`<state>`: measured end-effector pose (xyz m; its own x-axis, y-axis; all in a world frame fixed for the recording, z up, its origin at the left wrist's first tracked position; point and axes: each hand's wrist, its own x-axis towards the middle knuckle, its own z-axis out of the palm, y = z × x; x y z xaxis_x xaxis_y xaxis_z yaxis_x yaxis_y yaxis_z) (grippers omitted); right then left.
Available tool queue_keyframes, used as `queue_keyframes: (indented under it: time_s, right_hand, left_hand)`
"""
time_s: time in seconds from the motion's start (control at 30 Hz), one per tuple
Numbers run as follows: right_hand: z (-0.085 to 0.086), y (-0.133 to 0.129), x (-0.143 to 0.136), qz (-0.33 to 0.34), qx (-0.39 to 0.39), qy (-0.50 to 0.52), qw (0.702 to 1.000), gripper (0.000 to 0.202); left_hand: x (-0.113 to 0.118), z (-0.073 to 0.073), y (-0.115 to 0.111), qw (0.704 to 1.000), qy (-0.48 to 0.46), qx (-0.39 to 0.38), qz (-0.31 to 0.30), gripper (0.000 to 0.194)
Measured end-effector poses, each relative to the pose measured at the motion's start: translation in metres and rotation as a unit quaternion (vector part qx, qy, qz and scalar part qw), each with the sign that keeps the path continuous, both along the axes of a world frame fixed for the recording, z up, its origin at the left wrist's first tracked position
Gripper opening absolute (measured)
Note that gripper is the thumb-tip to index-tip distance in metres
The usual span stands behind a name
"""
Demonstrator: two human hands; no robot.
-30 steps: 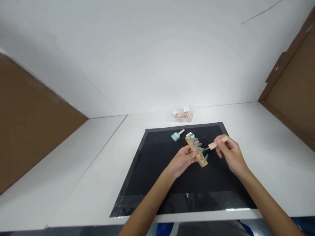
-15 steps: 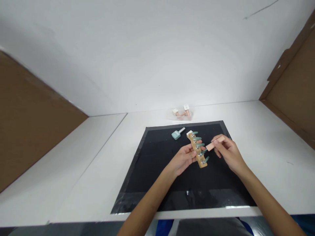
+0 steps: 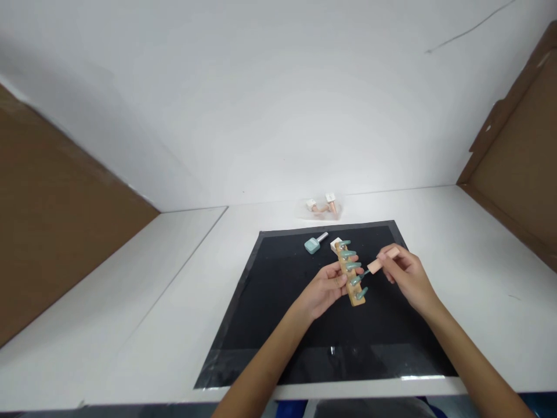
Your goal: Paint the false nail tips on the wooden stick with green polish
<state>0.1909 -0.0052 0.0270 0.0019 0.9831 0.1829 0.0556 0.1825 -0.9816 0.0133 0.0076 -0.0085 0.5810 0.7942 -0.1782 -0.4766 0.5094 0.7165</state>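
In the head view my left hand (image 3: pixel 325 288) grips a yellow wooden nail stand (image 3: pixel 358 300), tilted over the dark mat. Several green false nails (image 3: pixel 353 266) stick out from it in a row. My right hand (image 3: pixel 408 274) pinches the pale pink cap of a nail polish brush (image 3: pixel 378 265). Its bristle end meets, or comes very near, the second nail from the bottom. Just behind the stand's top is a white bottle (image 3: pixel 335 244), partly hidden by it.
A green polish bottle with a silver cap (image 3: pixel 312 245) lies on the black mat (image 3: pixel 261 302). Behind the mat, a clear bag (image 3: pixel 321 213) holds white and pink bottles. Brown cardboard panels (image 3: pixel 65 220) stand at both sides, and a white wall (image 3: pixel 278 104) closes the back.
The view has tilted slightly upward, so everything sits a little lower. The brush end has shifted slightly along the same nail; both hands keep their holds.
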Motion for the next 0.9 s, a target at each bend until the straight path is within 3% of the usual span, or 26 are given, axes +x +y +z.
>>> queue_keyframes:
  time_s: [0.57, 0.9]
  right_hand:
    - [0.011, -0.006, 0.002, -0.008, 0.000, -0.015, 1.000, 0.026]
    - [0.011, -0.007, 0.001, -0.030, 0.011, -0.007, 0.999, 0.026]
  left_hand:
    - [0.002, 0.014, -0.006, 1.000, -0.011, -0.012, 0.010, 0.042]
    - [-0.001, 0.013, -0.007, 1.000, -0.020, -0.013, 0.013, 0.043]
